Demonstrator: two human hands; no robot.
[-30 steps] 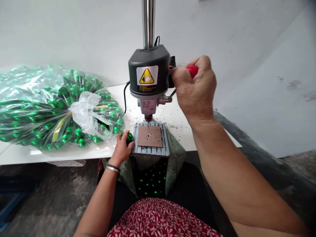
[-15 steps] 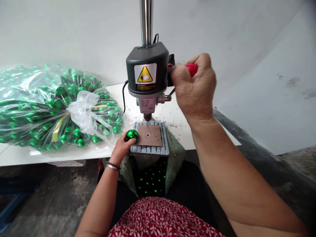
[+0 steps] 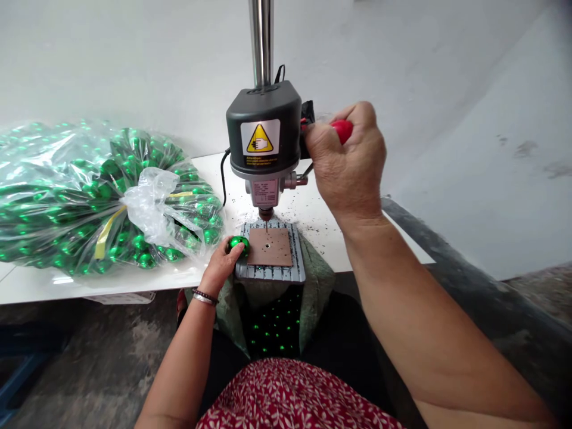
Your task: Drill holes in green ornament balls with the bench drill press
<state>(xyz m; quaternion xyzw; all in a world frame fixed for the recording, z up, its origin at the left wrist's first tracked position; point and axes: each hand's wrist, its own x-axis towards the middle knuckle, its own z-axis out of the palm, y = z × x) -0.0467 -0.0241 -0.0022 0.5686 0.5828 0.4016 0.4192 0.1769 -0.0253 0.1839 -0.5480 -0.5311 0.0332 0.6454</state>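
My left hand [image 3: 224, 261] grips a shiny green ball ornament [image 3: 236, 243] at the left edge of a brown square board [image 3: 280, 250]. The board has a small hole in its middle and lies on the grey slotted base [image 3: 268, 273] of a bench drill press [image 3: 263, 131]. Raised at the right of the drill head, my right hand [image 3: 351, 161] is wrapped round the red-knobbed feed lever [image 3: 342, 131]. The thin drill bit [image 3: 267, 226] points down above the board, apart from the ball. Dark shavings lie around the base.
A tied clear plastic bag [image 3: 149, 199] full of green balls covers the left of the white table [image 3: 179, 281]. Below the drill base, an open green woven sack [image 3: 317, 268] holds many green balls. A blue stool [image 3: 22, 363] stands at lower left.
The ball has turned slightly in my left hand, and the thumb now lies higher across it. My right hand stays on the lever. The view has shifted a little.
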